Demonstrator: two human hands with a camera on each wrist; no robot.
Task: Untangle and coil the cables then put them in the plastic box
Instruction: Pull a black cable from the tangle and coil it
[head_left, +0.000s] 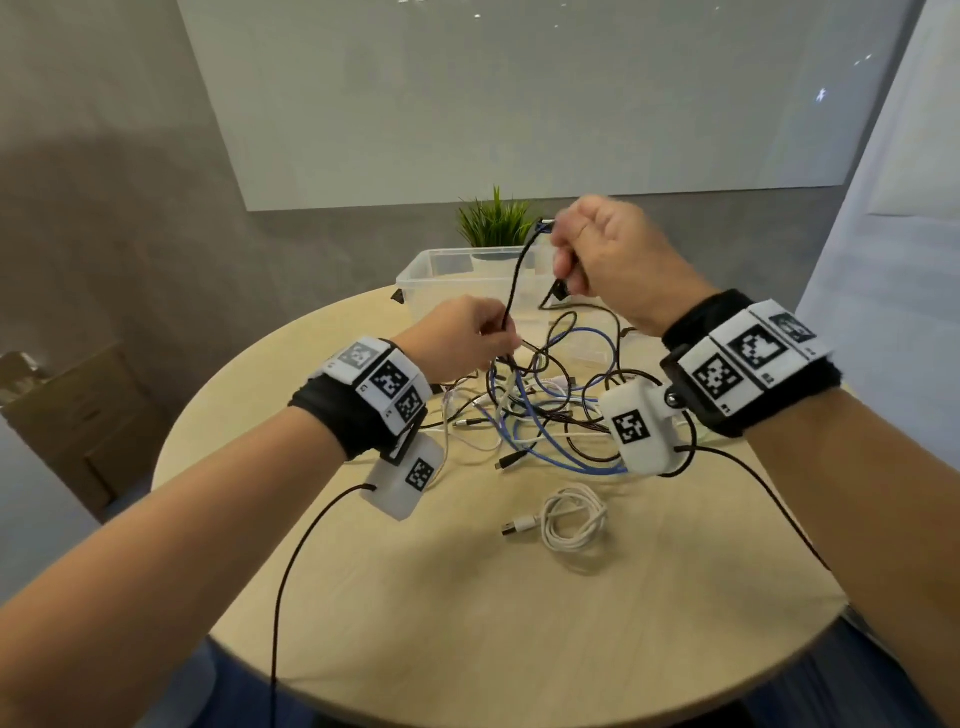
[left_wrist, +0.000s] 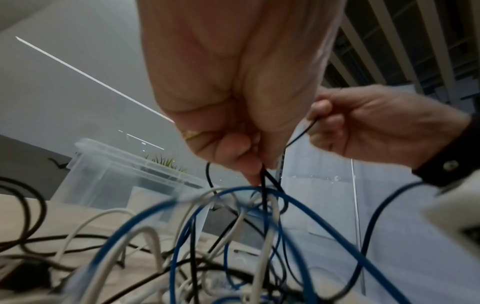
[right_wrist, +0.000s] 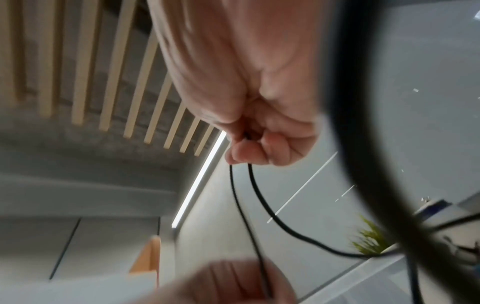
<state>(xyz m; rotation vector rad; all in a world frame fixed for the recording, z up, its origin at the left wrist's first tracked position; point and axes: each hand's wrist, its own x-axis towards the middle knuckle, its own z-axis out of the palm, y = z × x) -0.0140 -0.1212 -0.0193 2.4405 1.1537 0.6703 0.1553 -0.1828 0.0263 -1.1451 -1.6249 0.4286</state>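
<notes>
A coiled white cable (head_left: 571, 517) lies flat on the round table (head_left: 467, 623), on the near side of the tangle (head_left: 545, 410), its plug pointing left. Above the tangle, a black cable (head_left: 514, 291) is held taut, its long axis running steeply up from the left hand (head_left: 462, 338) to the right hand (head_left: 608, 254). Left fingers (left_wrist: 233, 156) are pinched together on the cable; right fingers (right_wrist: 259, 150) are curled closed around its upper end. The connector tip there is blurred. The clear plastic box (head_left: 447, 270) stands beyond the tangle, partly hidden by both hands. The tangle's individual cable routes cannot be resolved.
</notes>
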